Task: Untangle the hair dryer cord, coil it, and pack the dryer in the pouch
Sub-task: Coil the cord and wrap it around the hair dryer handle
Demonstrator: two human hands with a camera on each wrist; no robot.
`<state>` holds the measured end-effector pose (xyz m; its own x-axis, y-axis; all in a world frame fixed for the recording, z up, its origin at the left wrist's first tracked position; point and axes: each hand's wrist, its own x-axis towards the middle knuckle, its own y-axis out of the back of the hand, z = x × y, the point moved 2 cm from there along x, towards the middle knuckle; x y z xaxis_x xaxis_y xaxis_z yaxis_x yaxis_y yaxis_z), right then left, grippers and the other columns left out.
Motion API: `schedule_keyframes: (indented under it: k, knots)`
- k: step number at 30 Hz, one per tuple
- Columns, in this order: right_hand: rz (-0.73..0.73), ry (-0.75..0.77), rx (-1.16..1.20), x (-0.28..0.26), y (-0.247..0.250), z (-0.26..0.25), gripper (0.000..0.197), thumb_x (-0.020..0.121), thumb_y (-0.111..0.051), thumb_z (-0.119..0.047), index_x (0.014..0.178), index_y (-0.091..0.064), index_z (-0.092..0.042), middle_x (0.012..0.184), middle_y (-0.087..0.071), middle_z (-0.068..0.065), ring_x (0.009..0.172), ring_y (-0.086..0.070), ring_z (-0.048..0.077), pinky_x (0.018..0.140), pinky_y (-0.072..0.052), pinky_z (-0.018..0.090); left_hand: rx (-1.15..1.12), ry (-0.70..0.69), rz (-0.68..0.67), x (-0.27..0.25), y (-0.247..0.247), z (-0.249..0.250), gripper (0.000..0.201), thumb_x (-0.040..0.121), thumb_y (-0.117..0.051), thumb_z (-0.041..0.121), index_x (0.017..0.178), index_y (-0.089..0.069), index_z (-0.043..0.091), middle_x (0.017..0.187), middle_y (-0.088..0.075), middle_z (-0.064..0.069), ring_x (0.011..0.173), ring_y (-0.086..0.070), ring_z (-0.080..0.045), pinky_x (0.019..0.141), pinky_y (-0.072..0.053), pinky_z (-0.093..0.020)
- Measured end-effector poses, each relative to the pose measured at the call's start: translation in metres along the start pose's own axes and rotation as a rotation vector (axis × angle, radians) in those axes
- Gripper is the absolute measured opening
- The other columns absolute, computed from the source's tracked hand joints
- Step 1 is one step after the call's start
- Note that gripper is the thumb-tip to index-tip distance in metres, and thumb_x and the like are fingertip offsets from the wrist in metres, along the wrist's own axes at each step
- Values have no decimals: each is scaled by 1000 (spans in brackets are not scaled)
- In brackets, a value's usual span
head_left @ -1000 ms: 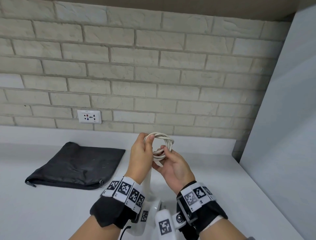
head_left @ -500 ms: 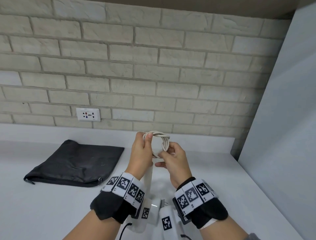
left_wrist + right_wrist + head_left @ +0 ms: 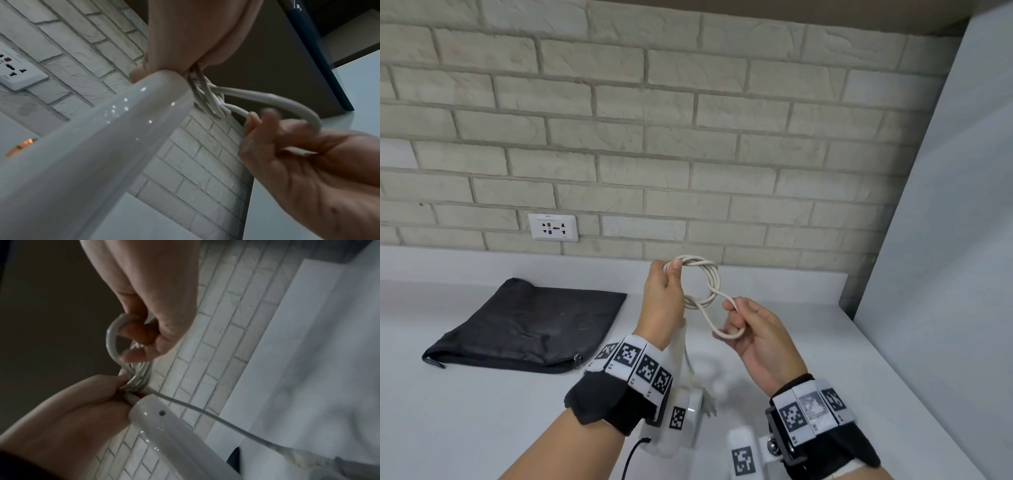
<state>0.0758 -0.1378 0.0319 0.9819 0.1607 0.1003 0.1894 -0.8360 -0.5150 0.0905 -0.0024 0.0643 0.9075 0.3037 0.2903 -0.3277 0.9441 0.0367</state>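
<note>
Left hand: the left hand (image 3: 663, 297) is raised above the counter (image 3: 482, 411), fingers curled round the top of the coiled cord (image 3: 709, 279) together with the end of the hair dryer (image 3: 98, 146) handle.
Right hand: the right hand (image 3: 758, 337), just right of and a little lower than the left, pinches a single loop of the cord between thumb and fingers (image 3: 734, 320); palm turned up.
Cord: white; several turns form a ring beside the left thumb, and one strand crosses out of it into the smaller loop at the right hand, so the two make a figure-eight between the hands. Another strand runs down below the left wrist to the plug (image 3: 707, 399).
Hair dryer: white, glossy; handle hangs down from the left hand, body mostly hidden under the left wrist.
Pouch: the black pouch (image 3: 534, 322) lies flat on the counter, well left of the left hand, zipper edge nearest the person.
Wall: pale brick (image 3: 688, 137) beyond both hands, with a socket (image 3: 553, 227) up and left of the left hand.
</note>
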Motion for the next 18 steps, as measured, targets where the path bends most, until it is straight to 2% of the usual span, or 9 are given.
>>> schedule_keyframes:
  k: [1,3,5,6,8,10,13,15,18]
  knots:
    - [-2,-22,-18,-1,1,-3,25,94,-40,-15,81,-58,-2,44,-38,-6,40,-38,7,46,-49,23,-8,9,-11,-1,0,1,26,98,-31,32,96,-44,10,79,-44,4,63,-42,-9,43,-41,-16]
    - [-23,-68,-54,-3,3,-6,28,94,-41,-21,80,-58,-4,42,-31,-8,37,-32,6,39,-41,20,-13,29,-33,-2,0,3,27,98,-30,33,96,-44,10,76,-42,4,59,-39,-11,44,-39,-21]
    - [-58,-76,-87,-5,6,-5,31,91,-42,-29,71,-55,-8,42,-30,-8,42,-33,7,51,-49,23,-20,46,-39,-1,1,3,27,99,-30,33,96,-44,10,75,-42,4,58,-38,-12,46,-38,-23]
    - [-80,-64,-89,-7,8,-3,31,88,-44,-31,66,-52,-10,43,-34,-7,47,-39,8,65,-53,26,-34,60,-34,1,2,2,28,99,-30,33,97,-44,9,75,-42,3,57,-38,-13,44,-37,-22]
    - [-120,-34,-30,-10,12,3,27,81,-48,-32,62,-49,-12,54,-53,-1,68,-59,15,87,-49,34,-67,101,-17,5,4,-1,29,98,-30,35,98,-44,9,78,-43,1,57,-38,-13,42,-36,-20]
    - [-128,-7,77,-13,16,8,22,78,-51,-29,63,-55,-13,66,-63,3,86,-67,23,88,-53,34,-87,131,-18,8,4,-5,29,98,-31,36,97,-44,9,80,-43,-1,58,-38,-13,48,-33,-26]
    - [-19,33,106,-12,24,11,19,78,-50,-25,70,-56,-9,47,-49,-1,61,-64,20,78,-56,31,-112,138,-28,10,1,-8,29,98,-32,35,94,-43,9,75,-40,1,57,-36,-14,49,-29,-27]
    - [62,42,14,-10,34,11,20,74,-58,-29,66,-55,-11,42,-41,-6,57,-55,16,78,-49,31,-108,114,-33,11,1,-9,29,98,-32,35,92,-44,9,74,-39,3,61,-37,-12,53,-31,-26]
    - [68,43,-33,-7,43,13,26,64,-73,-34,58,-54,-17,55,-59,-7,91,-65,12,91,-46,35,-90,67,-49,11,2,-10,28,98,-32,34,86,-44,11,73,-39,3,62,-37,-11,56,-31,-26]
